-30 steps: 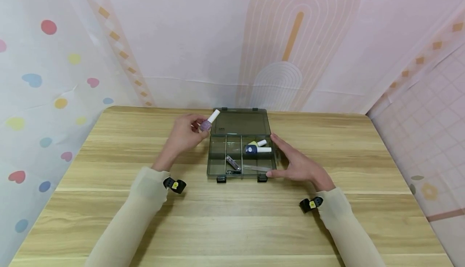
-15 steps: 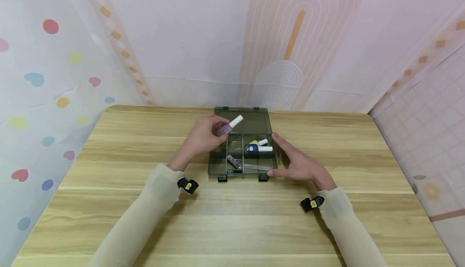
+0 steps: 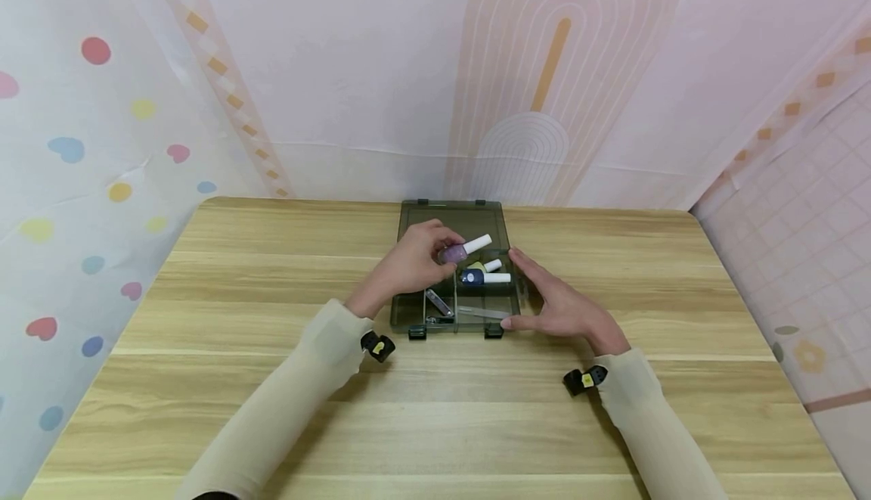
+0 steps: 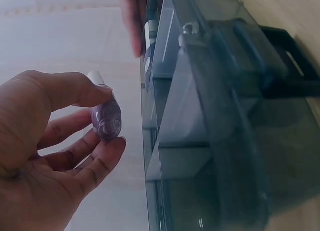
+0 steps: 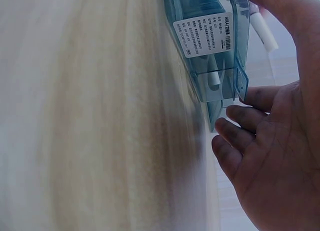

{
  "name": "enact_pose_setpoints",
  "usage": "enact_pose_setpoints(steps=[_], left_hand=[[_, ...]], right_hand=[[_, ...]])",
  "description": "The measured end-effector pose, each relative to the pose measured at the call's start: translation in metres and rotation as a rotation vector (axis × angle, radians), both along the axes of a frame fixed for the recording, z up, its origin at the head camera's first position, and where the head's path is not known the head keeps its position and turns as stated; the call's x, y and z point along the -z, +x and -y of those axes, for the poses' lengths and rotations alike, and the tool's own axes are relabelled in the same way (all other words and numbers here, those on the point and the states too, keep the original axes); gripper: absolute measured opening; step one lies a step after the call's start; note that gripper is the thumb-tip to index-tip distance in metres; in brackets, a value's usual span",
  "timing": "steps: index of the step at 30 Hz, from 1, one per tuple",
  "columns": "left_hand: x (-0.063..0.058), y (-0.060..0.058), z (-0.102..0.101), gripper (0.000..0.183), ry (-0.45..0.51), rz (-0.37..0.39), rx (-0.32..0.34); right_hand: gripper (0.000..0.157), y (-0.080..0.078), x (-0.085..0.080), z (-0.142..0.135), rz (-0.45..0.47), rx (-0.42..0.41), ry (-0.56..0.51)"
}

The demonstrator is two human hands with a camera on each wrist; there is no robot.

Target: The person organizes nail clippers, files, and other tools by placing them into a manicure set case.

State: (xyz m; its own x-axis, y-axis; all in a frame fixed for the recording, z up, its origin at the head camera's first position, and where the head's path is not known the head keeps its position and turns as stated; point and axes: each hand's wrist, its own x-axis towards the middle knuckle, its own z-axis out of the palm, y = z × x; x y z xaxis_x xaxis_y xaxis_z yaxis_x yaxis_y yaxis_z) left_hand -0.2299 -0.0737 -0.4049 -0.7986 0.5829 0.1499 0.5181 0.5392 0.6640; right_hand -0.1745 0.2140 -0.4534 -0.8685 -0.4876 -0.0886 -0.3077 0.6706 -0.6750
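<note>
My left hand (image 3: 420,257) pinches a purple nail polish bottle (image 3: 454,253) with a white cap, seen also as the purple bottle (image 4: 106,120) in the left wrist view. It hovers above the smoky see-through box (image 3: 408,317), whose lid (image 3: 452,220) lies back. Inside the right compartment lie a dark blue nail polish (image 3: 472,277), a yellow nail polish (image 3: 476,266) partly behind it, and a pale clear stick (image 3: 481,312). The middle compartment holds a nail clipper (image 3: 438,302) and a small dark item (image 3: 438,321). My right hand (image 3: 570,308), fingers extended, touches the box's right side.
Under the box is a wood-grain table (image 3: 476,424). A patterned cloth backdrop (image 3: 354,91) rises behind it and at both sides. Two black latches, one of them the left latch (image 3: 417,332), stick out from the box's front. A printed label (image 5: 203,35) marks its side.
My left hand has carried the purple nail polish rightward, from left of the box to over its right compartment, and the bottle has tilted flatter. The right hand has stayed in place.
</note>
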Motion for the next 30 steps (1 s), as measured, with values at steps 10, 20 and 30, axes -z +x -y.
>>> enact_pose_setpoints(steps=[10,20,30], left_hand=[[-0.001,-0.005,-0.015,0.038,-0.117,0.019,0.037],[0.003,-0.004,-0.008,0.037,-0.050,0.057,-0.004],[0.008,0.006,0.020,0.057,-0.023,-0.001,-0.133]], right_hand=[[0.117,-0.001,0.002,0.002,0.000,0.000,-0.016],[0.116,-0.001,0.003,0.002,0.019,-0.001,-0.015],[0.096,0.000,0.003,-0.003,-0.052,0.035,-0.005]])
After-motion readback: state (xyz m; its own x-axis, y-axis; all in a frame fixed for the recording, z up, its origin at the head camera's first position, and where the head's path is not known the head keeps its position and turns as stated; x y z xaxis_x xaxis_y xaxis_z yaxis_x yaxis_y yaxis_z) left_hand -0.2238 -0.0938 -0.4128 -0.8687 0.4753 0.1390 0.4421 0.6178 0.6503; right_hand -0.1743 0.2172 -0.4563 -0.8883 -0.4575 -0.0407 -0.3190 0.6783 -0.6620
